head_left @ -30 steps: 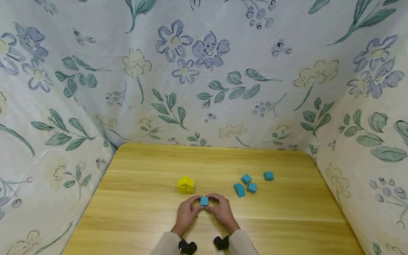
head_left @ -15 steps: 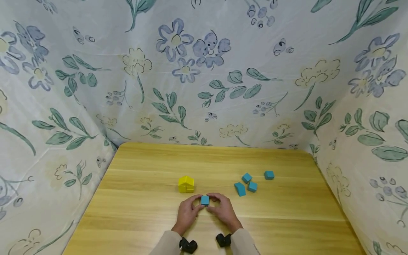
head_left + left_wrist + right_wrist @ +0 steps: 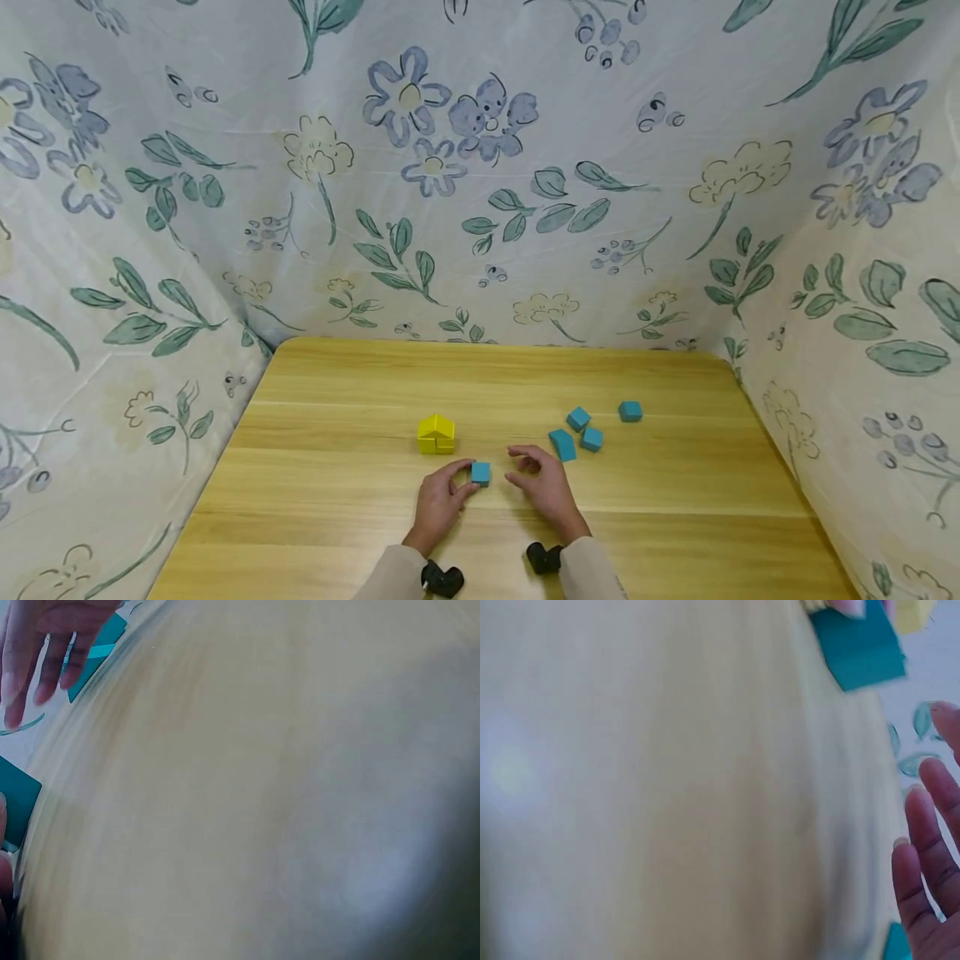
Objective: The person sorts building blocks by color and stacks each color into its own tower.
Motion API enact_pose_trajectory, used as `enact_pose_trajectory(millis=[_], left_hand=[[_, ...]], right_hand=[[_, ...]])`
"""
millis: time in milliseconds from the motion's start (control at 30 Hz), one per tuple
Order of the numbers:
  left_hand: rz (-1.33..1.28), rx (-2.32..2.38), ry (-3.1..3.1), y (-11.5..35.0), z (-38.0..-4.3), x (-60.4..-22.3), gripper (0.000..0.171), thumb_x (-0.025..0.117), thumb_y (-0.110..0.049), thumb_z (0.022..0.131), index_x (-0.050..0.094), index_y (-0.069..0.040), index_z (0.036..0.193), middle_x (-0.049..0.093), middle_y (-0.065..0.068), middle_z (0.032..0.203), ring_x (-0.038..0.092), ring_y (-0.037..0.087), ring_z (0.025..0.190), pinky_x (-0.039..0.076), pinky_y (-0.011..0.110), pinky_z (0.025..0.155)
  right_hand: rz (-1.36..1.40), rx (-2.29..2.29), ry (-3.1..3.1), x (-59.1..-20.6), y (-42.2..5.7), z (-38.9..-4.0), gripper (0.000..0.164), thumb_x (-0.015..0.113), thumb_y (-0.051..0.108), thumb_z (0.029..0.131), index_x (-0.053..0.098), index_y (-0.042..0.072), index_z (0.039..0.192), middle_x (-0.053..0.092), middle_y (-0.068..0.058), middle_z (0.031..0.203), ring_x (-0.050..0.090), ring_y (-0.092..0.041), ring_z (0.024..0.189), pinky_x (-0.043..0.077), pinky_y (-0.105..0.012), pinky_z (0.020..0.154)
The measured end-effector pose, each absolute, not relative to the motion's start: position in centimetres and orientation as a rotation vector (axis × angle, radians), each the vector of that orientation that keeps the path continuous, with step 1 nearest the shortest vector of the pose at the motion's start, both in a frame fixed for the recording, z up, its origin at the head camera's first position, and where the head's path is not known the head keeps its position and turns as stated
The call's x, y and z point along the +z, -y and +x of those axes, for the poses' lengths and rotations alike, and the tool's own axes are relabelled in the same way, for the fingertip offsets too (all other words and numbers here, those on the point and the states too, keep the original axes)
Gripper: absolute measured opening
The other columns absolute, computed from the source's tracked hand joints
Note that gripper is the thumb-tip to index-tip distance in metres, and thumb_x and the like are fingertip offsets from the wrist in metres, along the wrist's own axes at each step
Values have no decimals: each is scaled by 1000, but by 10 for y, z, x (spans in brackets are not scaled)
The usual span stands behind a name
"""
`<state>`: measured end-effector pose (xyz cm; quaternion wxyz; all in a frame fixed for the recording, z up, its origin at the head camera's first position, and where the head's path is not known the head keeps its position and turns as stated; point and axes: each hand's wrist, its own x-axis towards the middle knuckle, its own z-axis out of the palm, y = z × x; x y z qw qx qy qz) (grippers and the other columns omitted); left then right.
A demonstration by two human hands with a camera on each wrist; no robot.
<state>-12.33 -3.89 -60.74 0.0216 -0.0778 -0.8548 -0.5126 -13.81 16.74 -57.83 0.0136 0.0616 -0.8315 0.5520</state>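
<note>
Near the middle of the table, my left hand (image 3: pixel 438 504) holds a blue block (image 3: pixel 480 474) between thumb and index finger at its left side. That same block (image 3: pixel 16 799) shows at the edge of the left wrist view, and a fingertip overlaps the block (image 3: pixel 859 645) in the right wrist view. My right hand (image 3: pixel 551 493) is off to the block's right, apart from it, fingers loosely extended with nothing between them. Just beyond its fingertips lies a blue block with a curved side (image 3: pixel 562 445). Behind the left hand stands a small yellow block stack (image 3: pixel 437 435) with a peaked top.
Two blue blocks, one farther back (image 3: pixel 578 418) and one nearer (image 3: pixel 592 439), lie beside the curved one. Another blue block (image 3: pixel 631 411) sits farther right. Floral cloth (image 3: pixel 480 250) surrounds the wooden table (image 3: pixel 315 475) at the back and sides.
My right hand has let go of the blue block and moved right, its fingers spreading apart. The left hand and the block have stayed in place.
</note>
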Motion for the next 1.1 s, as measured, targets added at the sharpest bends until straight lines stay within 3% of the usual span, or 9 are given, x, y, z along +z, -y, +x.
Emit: enact_pose_trajectory(millis=[500, 733, 1100], left_hand=[[-223, -1606, 2646, 41, -122, -605, 35, 73, -19, 85, 67, -12, 119, 49, -9, 52, 47, 3, 43, 40, 22, 42], [-223, -1617, 2659, 40, -122, -604, 35, 72, -18, 86, 66, -12, 120, 49, -8, 53, 46, 3, 43, 40, 22, 43], [-234, -1598, 2671, 38, -123, -607, 36, 72, -19, 86, 66, -12, 121, 49, -8, 53, 47, 3, 43, 40, 22, 44]], right_hand=[[-25, 1510, 2437, -549, -232, -147, 37, 77, 1, 80, 67, -3, 116, 65, -20, 109, 59, -33, 87, 50, -38, 78], [-166, 1482, 2461, -554, -254, -149, 39, 77, 1, 80, 67, 1, 117, 64, -18, 112, 58, -14, 81, 48, -21, 72], [-339, 1506, 2536, -562, -282, -153, 46, 77, 6, 82, 62, 0, 125, 60, -18, 122, 56, -8, 80, 47, -19, 66]])
